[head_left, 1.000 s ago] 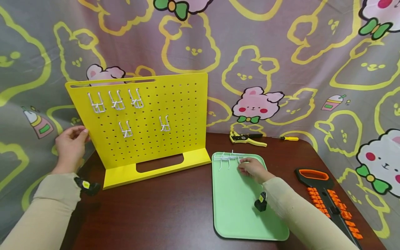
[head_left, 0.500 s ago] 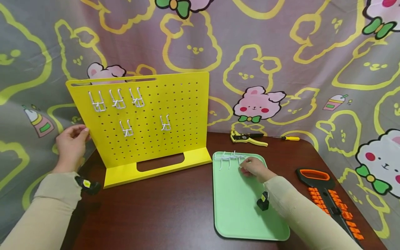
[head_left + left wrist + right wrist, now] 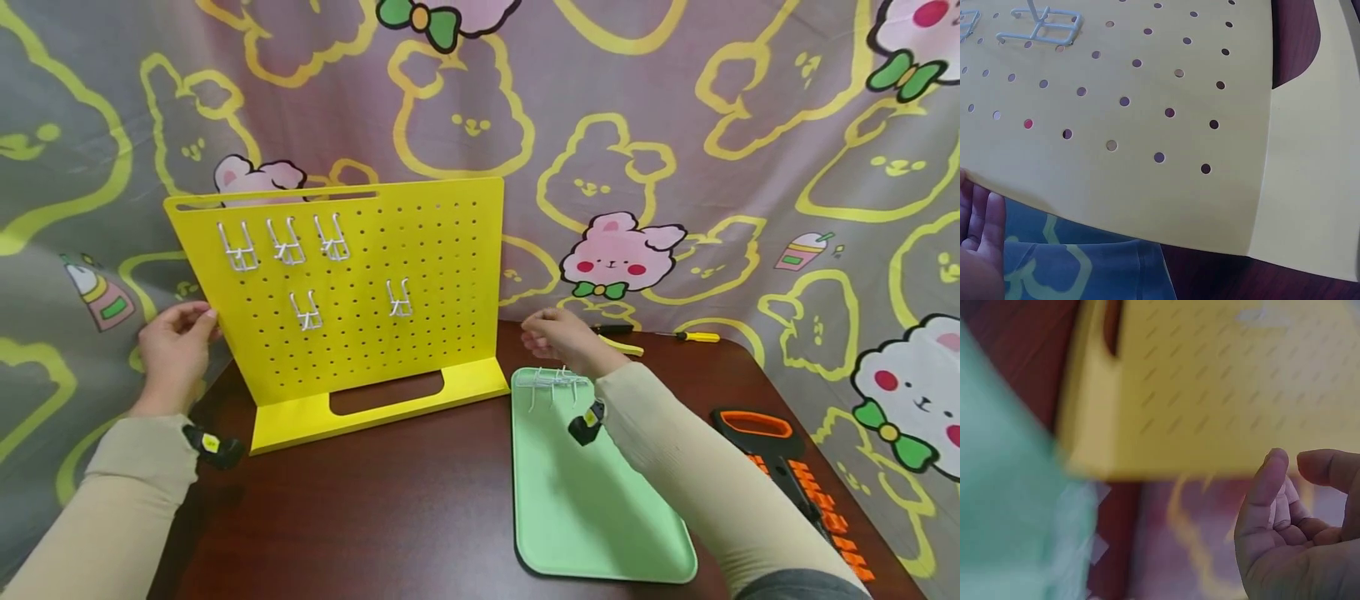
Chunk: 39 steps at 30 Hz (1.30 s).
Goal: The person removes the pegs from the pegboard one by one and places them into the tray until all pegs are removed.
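Five white hooks (image 3: 329,245) on yellow pegboard (image 3: 360,333), left hand (image 3: 177,342) pinching its edge, right hand (image 3: 567,340) loosely curled, empty, wrist labels (image 3: 211,444) illegible

Dark-brown wood-grain table (image 3: 390,508) — bearing a yellow pegboard stand (image 3: 352,287) at ten o'clock, wire stripper (image 3: 622,346) (partly hidden) at one, screwdriver (image 3: 701,337) at two, black-and-orange rack (image 3: 806,475) at three, green tray (image 3: 555,500) at four.

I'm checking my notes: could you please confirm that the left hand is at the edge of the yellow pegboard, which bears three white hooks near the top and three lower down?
Not quite: the head view shows only two white hooks lower down, not three. The left hand is at the edge of the yellow pegboard, with three upper hooks near the top.
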Available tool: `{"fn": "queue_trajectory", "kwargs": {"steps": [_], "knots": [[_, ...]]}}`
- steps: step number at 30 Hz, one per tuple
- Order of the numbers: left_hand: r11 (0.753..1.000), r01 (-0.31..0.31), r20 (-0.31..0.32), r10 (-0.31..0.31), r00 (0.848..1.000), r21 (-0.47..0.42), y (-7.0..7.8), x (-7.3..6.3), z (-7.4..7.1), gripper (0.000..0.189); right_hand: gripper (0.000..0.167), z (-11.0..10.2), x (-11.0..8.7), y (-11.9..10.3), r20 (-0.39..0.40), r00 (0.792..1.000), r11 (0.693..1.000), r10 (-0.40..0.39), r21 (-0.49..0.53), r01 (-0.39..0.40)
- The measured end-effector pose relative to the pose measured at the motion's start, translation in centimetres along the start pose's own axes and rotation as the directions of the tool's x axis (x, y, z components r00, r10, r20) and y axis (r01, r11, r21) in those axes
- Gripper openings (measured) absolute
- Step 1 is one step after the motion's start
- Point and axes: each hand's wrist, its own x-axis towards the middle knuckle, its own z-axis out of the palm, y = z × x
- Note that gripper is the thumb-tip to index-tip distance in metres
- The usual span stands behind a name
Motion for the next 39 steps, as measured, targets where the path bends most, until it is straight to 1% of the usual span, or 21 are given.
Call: {"fn": "queue_trajectory", "kwargs": {"steps": [2,4,8,11,16,19,23,25,27,29,32,35,38,39], "knots": [[1.0,-0.005,0.001,0.005,1.0,-0.006,0.0,0.0,-0.1,0.014,0.026,2.0,0.3,-2.3,0.018,1.0,0.999,-0.002,0.053,0.001],[0.999,-0.005,0.004,0.005,1.0,-0.035,0.1,0.1,-0.2,0.015,0.032,4.0,0.6,-4.2,0.044,0.999,0.995,-0.013,0.103,0.009],[1.0,-0.008,0.01,0.008,1.0,-0.021,0.1,-0.1,-0.2,0.014,0.04,7.4,0.9,-7.1,0.111,0.992,0.979,-0.053,0.202,0.029],[1.0,-0.007,0.017,0.007,1.0,0.019,0.1,-0.1,-0.2,0.009,0.042,9.5,1.0,-8.9,0.152,0.985,0.958,-0.084,0.283,0.038],[1.0,-0.015,0.021,0.015,1.0,0.012,0.2,-0.1,-0.3,0.008,0.042,12.5,1.4,-11.4,0.171,0.981,0.917,-0.096,0.399,0.02],[1.0,-0.024,0.023,0.024,0.999,0.008,0.2,-0.2,-0.2,0.011,0.039,14.1,1.7,-12.3,0.164,0.983,0.896,-0.076,0.443,-0.005],[1.0,-0.022,0.017,0.022,1.0,0.001,0.2,-0.3,-0.2,0.012,0.031,16.0,1.9,-13.1,0.168,0.984,0.873,-0.053,0.486,-0.036],[1.0,-0.019,0.013,0.019,1.0,0.004,0.2,-0.3,-0.2,0.009,0.03,16.9,1.9,-13.4,0.183,0.982,0.86,-0.053,0.508,-0.049],[1.0,-0.019,0.016,0.018,1.0,0.025,0.1,-0.3,-0.2,0.005,0.032,17.7,2.0,-13.6,0.192,0.98,0.847,-0.056,0.528,-0.055],[0.998,-0.028,0.025,0.026,0.999,0.05,0.1,-0.3,-0.1,0.011,0.032,18.3,2.1,-13.8,0.192,0.979,0.832,-0.061,0.552,-0.056],[0.997,-0.045,0.034,0.043,0.998,0.059,0.2,-0.2,0.0,0.017,0.03,19.1,2.4,-13.9,0.189,0.98,0.809,-0.07,0.585,-0.055],[0.997,-0.051,0.027,0.049,0.998,0.052,0.1,-0.2,0.0,0.014,0.029,19.9,2.6,-14.0,0.201,0.977,0.777,-0.073,0.625,-0.07],[0.997,-0.053,0.02,0.052,0.998,0.049,0.0,-0.2,-0.1,0.012,0.03,20.6,2.8,-14.1,0.205,0.976,0.74,-0.075,0.668,-0.084],[0.998,-0.055,0.019,0.054,0.998,0.044,-0.1,-0.2,-0.2,0.013,0.028,20.8,2.8,-14.1,0.201,0.977,0.726,-0.073,0.682,-0.086]]}}
